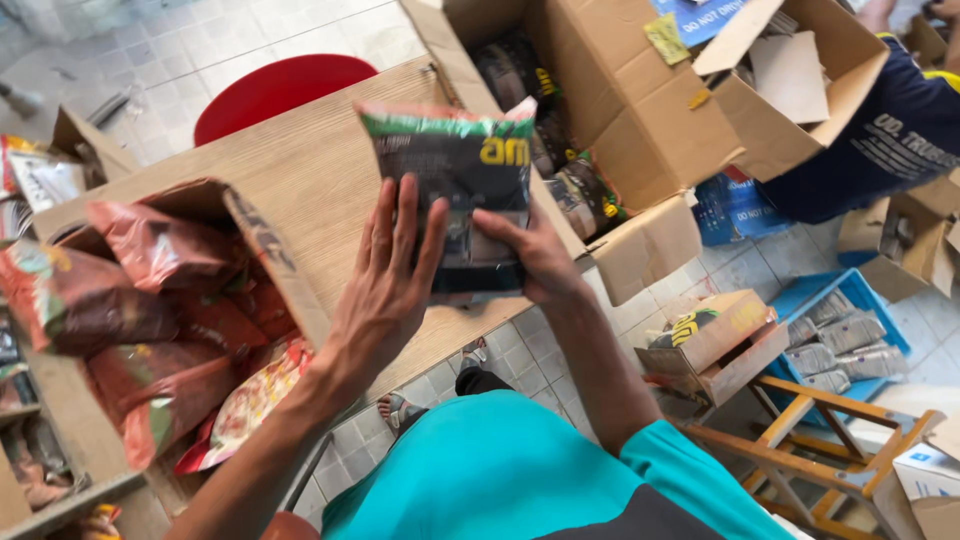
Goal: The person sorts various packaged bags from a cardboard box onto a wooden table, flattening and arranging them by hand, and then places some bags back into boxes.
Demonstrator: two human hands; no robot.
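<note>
Both hands hold a dark green-topped packet [462, 195] upright above the wooden table [300, 170]: the left hand [385, 285] lies flat and open against it, the right hand [530, 250] grips its lower edge (fingers behind). It could slip sideways, since only one hand clamps it.

both hands raised together, left grip [385, 285] splayed flat, right grip [535, 255] clasped
</note>
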